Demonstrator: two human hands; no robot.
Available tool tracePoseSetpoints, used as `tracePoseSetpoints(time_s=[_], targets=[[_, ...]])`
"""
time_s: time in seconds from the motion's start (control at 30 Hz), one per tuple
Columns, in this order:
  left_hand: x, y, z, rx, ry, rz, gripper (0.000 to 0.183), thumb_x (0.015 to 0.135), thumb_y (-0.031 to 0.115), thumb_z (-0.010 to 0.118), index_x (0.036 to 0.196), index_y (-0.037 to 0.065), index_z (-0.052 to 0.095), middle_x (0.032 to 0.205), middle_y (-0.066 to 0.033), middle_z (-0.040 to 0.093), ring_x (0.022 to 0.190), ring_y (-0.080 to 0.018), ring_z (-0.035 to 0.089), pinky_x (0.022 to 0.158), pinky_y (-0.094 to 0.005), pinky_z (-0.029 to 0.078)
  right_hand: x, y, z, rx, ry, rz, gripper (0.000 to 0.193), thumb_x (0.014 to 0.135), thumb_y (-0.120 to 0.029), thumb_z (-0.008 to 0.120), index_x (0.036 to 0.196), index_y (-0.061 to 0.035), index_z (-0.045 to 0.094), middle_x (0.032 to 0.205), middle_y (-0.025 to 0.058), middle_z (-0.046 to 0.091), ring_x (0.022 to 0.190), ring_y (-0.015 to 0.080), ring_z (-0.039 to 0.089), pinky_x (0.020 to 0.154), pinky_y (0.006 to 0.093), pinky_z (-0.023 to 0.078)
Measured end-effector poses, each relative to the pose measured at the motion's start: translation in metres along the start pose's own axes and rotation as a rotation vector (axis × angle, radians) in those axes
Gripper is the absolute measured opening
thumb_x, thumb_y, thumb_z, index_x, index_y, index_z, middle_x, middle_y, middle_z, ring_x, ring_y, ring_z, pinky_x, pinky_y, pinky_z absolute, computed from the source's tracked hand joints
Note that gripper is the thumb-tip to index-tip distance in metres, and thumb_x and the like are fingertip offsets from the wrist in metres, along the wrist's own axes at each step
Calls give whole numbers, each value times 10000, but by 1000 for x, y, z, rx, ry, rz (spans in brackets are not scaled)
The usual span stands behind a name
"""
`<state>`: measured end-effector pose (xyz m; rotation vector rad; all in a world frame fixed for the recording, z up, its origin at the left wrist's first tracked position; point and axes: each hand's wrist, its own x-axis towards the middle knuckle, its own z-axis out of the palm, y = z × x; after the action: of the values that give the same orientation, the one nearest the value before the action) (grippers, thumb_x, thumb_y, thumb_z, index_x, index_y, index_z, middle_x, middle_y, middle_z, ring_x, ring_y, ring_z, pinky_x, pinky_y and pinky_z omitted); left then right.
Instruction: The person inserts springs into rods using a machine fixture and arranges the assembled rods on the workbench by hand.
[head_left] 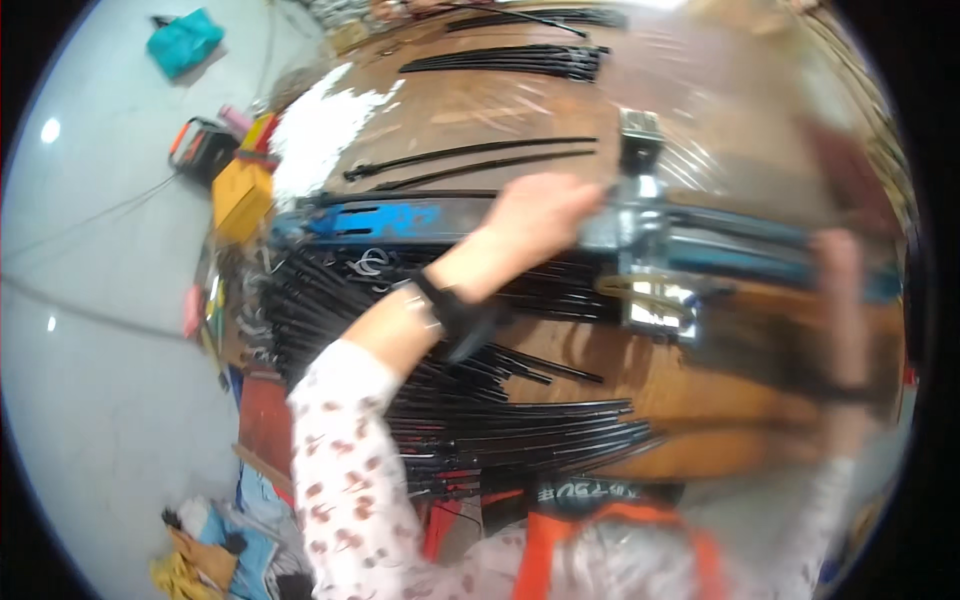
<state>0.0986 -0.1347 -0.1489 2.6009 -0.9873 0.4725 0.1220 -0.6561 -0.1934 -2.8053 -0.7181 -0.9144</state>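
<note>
Left hand: over the blue rail, fingers look bent, but from here I can't tell if the grip's on anything
Right hand: super blurry near the rail's right end, can't tell its grip either
Blue rail: lying across the counter, shiny metal block on it between both hands
Black rods: bunched up on the near side

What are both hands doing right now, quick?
Left hand: looks curled, at the blue bar; can't tell if it's holding anything.
Right hand: too blurred to tell open or closed, near the bar's right end.
</note>
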Motion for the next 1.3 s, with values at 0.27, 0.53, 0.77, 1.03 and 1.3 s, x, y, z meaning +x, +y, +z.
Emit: tracePoseSetpoints(time_s=[0.27, 0.53, 0.77, 1.03, 1.3], targets=[[9, 2, 20, -74, -151, -107, 275, 901, 127, 563, 1171, 81, 594, 900, -182, 688, 857, -374, 656, 717, -487, 523, -28, 12, 10, 121, -45, 125, 87, 908, -21, 563, 989, 8, 569, 940, 194, 559, 930, 374, 548, 828, 414, 430], [17, -1, 35, -40, 4, 26, 188, 931, 242, 605, 848, 73, 592, 757, -143, 613, 762, -363, 618, 669, -469, 507, -44, 38, 14, 41, 32, 20, 214, 884, 26, 592, 1089, -16, 640, 1089, 197, 631, 1069, 375, 581, 922, 430, 453], [25, 5, 40, 48, -57, -181, 232, 964, 272, 565, 853, 69, 561, 756, -169, 653, 740, -404, 642, 619, -505, 497, -28, -126, -34, 79, 67, -169, 265, 839, -135, 705, 1094, -72, 673, 990, 75, 710, 1059, 307, 629, 885, 419, 403], [28, 13, 39, 40, -170, -214, 240, 985, 282, 532, 876, 69, 551, 773, -179, 659, 764, -416, 640, 632, -510, 488, -29, -155, -27, 262, -25, -46, 310, 828, -189, 730, 1116, -101, 658, 895, 69, 692, 987, 268, 617, 841, 406, 375], [28, 12, 41, 57, -114, -177, 179, 969, 229, 545, 867, 83, 551, 773, -161, 655, 743, -407, 635, 633, -495, 483, -20, -169, 7, 619, -119, 64, 234, 818, -76, 702, 1036, -61, 617, 856, 112, 595, 858, 327, 554, 761, 407, 425]])
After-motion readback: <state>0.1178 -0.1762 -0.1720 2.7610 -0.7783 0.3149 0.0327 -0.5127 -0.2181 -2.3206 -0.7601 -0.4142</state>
